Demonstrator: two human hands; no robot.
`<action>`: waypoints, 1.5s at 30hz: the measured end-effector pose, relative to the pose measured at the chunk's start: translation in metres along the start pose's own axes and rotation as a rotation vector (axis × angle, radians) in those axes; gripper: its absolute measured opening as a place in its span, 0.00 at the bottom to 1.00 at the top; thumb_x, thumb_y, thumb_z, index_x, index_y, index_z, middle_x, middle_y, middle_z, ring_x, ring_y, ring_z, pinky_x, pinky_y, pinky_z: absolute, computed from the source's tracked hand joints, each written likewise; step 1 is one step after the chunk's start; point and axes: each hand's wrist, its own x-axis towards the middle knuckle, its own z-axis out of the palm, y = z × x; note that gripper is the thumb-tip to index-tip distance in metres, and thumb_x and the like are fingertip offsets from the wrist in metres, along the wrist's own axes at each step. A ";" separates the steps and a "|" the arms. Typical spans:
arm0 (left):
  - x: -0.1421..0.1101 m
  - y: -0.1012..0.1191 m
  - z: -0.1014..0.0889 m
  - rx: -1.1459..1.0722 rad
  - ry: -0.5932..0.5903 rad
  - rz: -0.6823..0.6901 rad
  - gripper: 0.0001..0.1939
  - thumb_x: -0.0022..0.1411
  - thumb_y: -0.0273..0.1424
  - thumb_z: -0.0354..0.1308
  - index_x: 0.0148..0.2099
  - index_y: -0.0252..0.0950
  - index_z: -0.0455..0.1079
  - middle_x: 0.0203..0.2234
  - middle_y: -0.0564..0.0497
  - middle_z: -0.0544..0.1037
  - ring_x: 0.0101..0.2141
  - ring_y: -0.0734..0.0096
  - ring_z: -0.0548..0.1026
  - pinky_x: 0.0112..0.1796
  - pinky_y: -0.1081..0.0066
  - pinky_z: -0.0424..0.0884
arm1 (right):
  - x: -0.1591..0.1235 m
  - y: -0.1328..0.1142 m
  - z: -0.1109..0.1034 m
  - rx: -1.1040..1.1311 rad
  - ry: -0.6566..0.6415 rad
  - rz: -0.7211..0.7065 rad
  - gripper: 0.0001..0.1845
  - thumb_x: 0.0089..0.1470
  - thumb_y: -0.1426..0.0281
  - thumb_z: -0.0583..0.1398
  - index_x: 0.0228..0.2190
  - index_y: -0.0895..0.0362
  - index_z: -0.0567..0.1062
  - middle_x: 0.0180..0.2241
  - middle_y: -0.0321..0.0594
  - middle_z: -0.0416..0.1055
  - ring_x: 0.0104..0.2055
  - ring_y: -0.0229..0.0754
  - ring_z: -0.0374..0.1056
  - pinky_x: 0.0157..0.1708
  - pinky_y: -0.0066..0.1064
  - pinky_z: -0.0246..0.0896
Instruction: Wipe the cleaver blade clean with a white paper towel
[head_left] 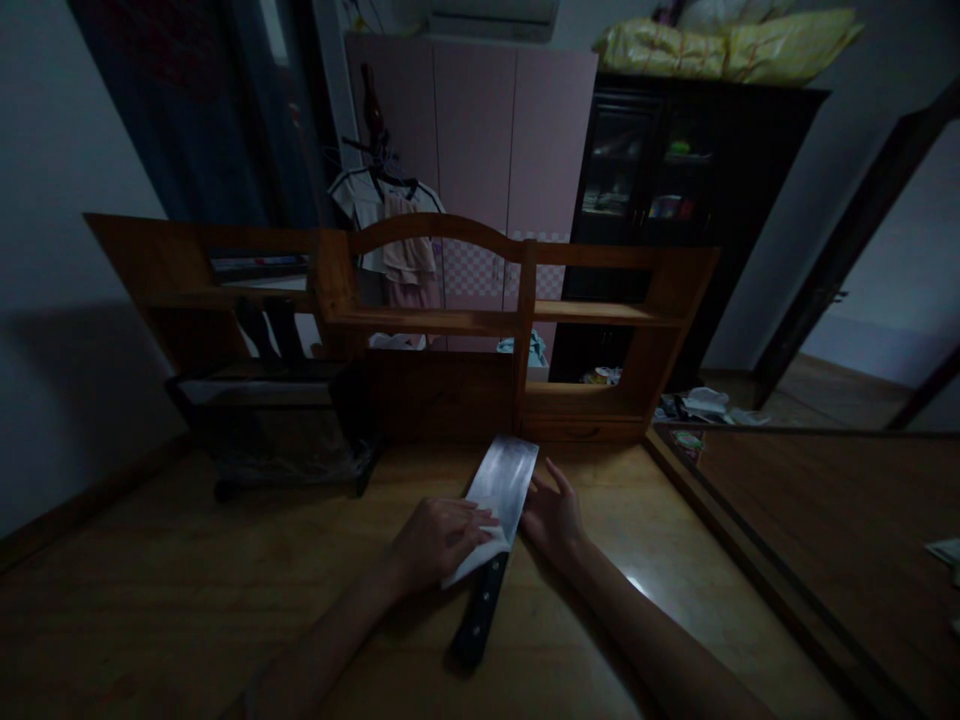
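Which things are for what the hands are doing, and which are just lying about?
In use:
- knife
- white sheet, on the blade under the left hand
The right hand is by the blade.

Just about, it seems:
- black rack
- hanging clothes
- yellow bags

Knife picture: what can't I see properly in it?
All in the head view:
- Part of the knife: hidden under the left hand and white cloth.
- Some fingertips of the right hand: too dim beside the blade to tell if they touch.
- Inside the black rack: too dark.
- The air conditioner's top: cut off by the upper edge.
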 end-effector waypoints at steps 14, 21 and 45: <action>0.010 0.020 -0.004 0.062 -0.163 0.015 0.20 0.71 0.29 0.39 0.61 0.45 0.61 0.58 0.56 0.63 0.59 0.71 0.59 0.61 0.61 0.52 | -0.001 -0.001 0.003 0.016 0.029 0.003 0.16 0.58 0.60 0.53 0.38 0.59 0.73 0.30 0.43 0.73 0.31 0.45 0.69 0.35 0.37 0.65; 0.012 0.018 -0.002 -0.114 -0.186 0.040 0.20 0.72 0.32 0.38 0.54 0.45 0.70 0.53 0.55 0.70 0.56 0.69 0.65 0.59 0.60 0.53 | 0.000 0.000 0.002 0.029 0.039 -0.009 0.16 0.57 0.60 0.54 0.36 0.60 0.73 0.29 0.44 0.73 0.31 0.45 0.68 0.37 0.37 0.64; -0.001 -0.003 -0.006 -0.118 0.098 -0.131 0.24 0.71 0.33 0.39 0.35 0.41 0.77 0.42 0.55 0.78 0.48 0.69 0.73 0.54 0.64 0.64 | -0.003 -0.001 0.004 -0.005 0.038 -0.004 0.13 0.56 0.60 0.56 0.37 0.56 0.72 0.29 0.41 0.72 0.33 0.47 0.69 0.33 0.36 0.64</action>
